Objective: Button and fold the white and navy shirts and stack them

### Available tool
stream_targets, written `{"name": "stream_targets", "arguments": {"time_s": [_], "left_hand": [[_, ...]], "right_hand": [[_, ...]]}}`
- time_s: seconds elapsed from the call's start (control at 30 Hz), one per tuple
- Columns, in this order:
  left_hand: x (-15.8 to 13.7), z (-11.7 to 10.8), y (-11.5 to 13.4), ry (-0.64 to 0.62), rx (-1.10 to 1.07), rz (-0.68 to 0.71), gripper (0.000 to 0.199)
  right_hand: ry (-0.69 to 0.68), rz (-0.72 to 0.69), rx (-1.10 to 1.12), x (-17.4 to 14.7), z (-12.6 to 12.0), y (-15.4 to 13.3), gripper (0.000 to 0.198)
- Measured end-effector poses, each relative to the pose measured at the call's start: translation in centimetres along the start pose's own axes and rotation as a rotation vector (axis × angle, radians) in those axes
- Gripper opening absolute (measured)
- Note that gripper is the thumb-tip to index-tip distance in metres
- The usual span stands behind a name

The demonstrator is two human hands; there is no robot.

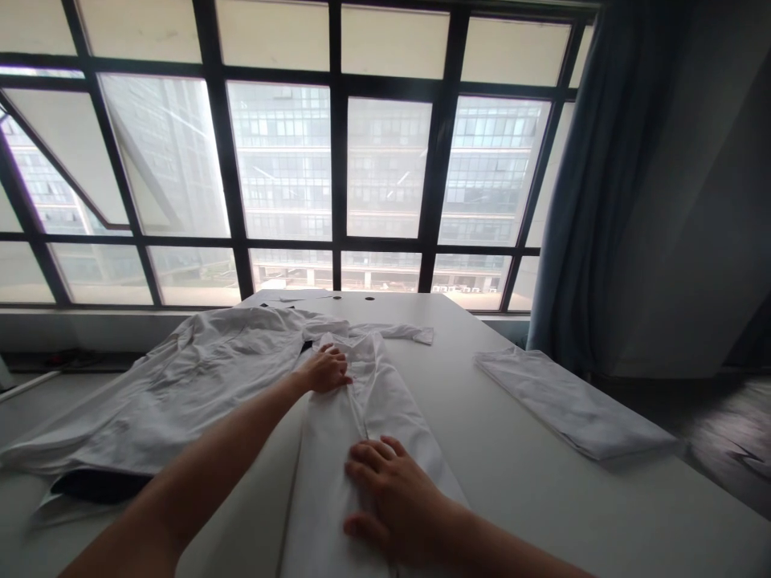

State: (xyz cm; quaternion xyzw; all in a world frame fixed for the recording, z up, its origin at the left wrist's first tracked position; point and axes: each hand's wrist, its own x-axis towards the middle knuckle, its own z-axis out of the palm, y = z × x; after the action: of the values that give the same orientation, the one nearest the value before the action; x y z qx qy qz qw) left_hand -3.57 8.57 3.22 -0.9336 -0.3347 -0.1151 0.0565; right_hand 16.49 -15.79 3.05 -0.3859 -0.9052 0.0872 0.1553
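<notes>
A white garment [328,466], perhaps a coat or shirt, lies lengthwise in front of me, partly folded, with a crease down its middle. Near its far end my left hand [327,369] has its fingers curled on the cloth, gripping it at the fold. Closer to me, my right hand [401,502] rests palm down on the garment, fingers spread. To the left a second white garment [205,377] is spread out and wrinkled, with a dark patch [99,486] at its near end.
A folded white cloth [572,401] lies at the right of the white table [458,377]. Sheets of paper [295,295] and two round dark holes are at the far end. Beyond stand large black-framed windows [337,160] and a blue-grey curtain [578,209].
</notes>
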Motion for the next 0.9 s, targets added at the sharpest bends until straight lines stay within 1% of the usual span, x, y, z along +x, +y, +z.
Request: {"name": "stream_targets", "arguments": {"time_s": [0.07, 0.13, 0.2, 0.3, 0.47, 0.57, 0.67, 0.73, 0.8, 0.87, 0.9], "left_hand": [[0.3, 0.9, -1.1, 0.064, 0.018, -0.078, 0.03], [0.6, 2.0, -2.3, 0.088, 0.029, -0.208, 0.034], [1.0, 3.2, -3.5, 0.04, 0.021, -0.317, 0.037], [1.3, 4.5, -4.9, -0.046, -0.026, -0.407, 0.041], [1.9, 5.4, -6.3, -0.042, -0.101, -0.592, 0.045], [2.3, 5.3, -6.6, -0.045, -0.099, -0.66, 0.044], [2.8, 4.8, -5.9, -0.03, -0.05, -0.699, 0.046], [3.4, 4.0, -4.5, 0.038, 0.009, -0.671, 0.045], [4.4, 3.2, -2.6, 0.135, 0.011, -0.603, 0.041], [5.8, 2.6, -0.3, 0.155, -0.142, -0.563, 0.042], [6.6, 2.5, 0.7, 0.123, -0.253, -0.568, 0.047]], "right_hand": [[-0.006, -0.01, 0.029, -0.1, 0.1, 0.0, 0.064], [-0.025, -0.053, 0.075, -0.3, 0.2, 0.0, 0.068], [-0.053, -0.111, 0.119, -0.4, 0.5, 0.2, 0.069], [-0.098, -0.162, 0.154, -0.4, 1.0, 0.7, 0.07], [-0.137, -0.161, 0.144, -0.3, 1.6, 1.5, 0.068], [-0.137, -0.165, 0.14, -0.3, 1.6, 1.4, 0.068], [-0.127, -0.153, 0.164, -0.5, 1.2, 1.0, 0.07], [-0.116, -0.142, 0.187, -0.6, 0.8, 0.7, 0.072], [-0.11, -0.143, 0.199, -0.7, 0.5, 0.4, 0.073], [-0.1, -0.153, 0.19, -0.7, 0.3, 0.2, 0.073], [-0.092, -0.158, 0.178, -0.7, 0.2, 0.2, 0.073]]}}
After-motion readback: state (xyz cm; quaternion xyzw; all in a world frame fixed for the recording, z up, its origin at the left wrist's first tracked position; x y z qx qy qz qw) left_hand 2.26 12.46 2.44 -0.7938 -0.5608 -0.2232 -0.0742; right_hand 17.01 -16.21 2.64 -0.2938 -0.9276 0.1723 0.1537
